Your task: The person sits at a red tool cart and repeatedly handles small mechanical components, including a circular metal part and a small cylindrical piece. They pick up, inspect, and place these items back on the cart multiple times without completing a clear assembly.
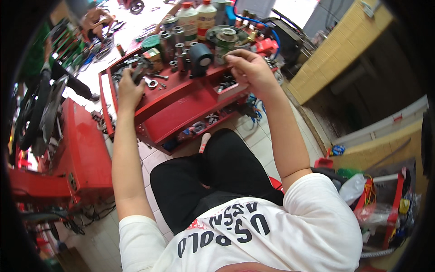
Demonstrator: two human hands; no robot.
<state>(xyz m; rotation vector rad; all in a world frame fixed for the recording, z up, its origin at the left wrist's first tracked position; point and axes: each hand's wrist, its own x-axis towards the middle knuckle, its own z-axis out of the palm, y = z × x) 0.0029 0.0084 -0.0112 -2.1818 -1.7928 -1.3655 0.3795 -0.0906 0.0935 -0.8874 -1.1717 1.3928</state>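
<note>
My left hand (130, 92) is over the left side of the red tool cart's top tray (170, 93), its fingers closed around a dark metal part (141, 68). The part's exact kind does not show. My right hand (254, 75) is raised at the cart's right side, thumb and forefinger pinched together in front of an open-topped can (224, 44). Whatever the pinch holds is too small to make out. Between the hands stand several metal sockets (180, 59) and a dark cylinder (200, 58). A metal ring (152, 84) lies beside my left hand.
Two bottles with red caps (206, 20) stand at the cart's back. Below my right hand, a small drawer (230, 92) holds metal pieces. A red metal cabinet (88, 149) is at left, a yellow tiled ledge (340, 50) at right. Another person (97, 21) sits far left.
</note>
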